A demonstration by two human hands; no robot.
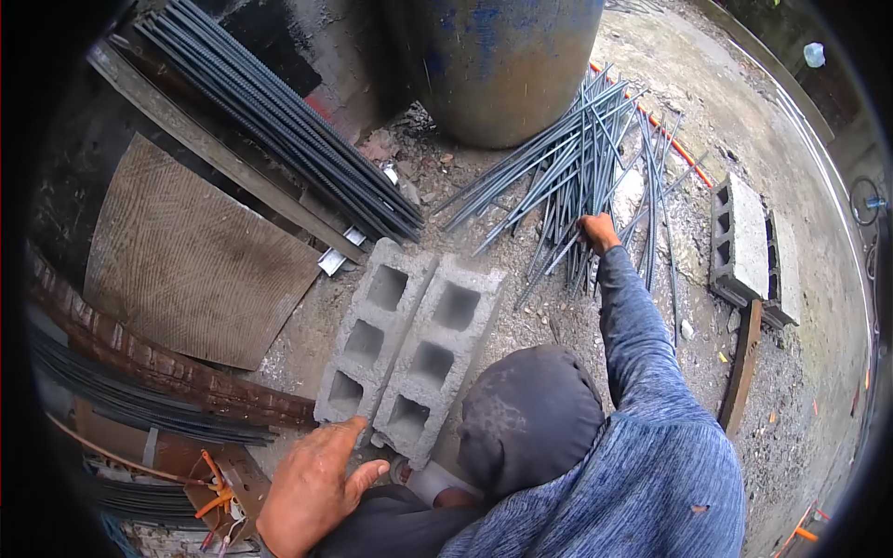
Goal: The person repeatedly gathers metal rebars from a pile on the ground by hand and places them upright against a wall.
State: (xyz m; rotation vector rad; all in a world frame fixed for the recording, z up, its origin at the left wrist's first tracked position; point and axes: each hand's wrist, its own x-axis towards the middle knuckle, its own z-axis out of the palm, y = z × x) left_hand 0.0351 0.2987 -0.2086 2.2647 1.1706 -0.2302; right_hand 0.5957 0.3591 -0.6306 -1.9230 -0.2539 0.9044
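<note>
My right hand (599, 233) reaches far forward and is closed on steel rods (579, 181) in a loose, crisscrossed pile of short rods. Its blue-grey sleeve (642, 325) runs back toward me. My left hand (316, 484) is at the lower left, thumb apart from the fingers, holding nothing visible. Just beyond its fingertips, two hollow concrete blocks (401, 360) lie side by side with their holes facing up. A rounded form in dark, stained cloth (530, 423) is between my arms and hides some of the ground. Exactly which rods my right hand grips cannot be made out.
A bundle of long ribbed bars (279, 116) lies at the upper left beside a plank (214, 149) and a textured board (191, 260). Behind the rods is a large drum (502, 74). More concrete blocks (744, 242) and a wood strip (742, 367) are at right.
</note>
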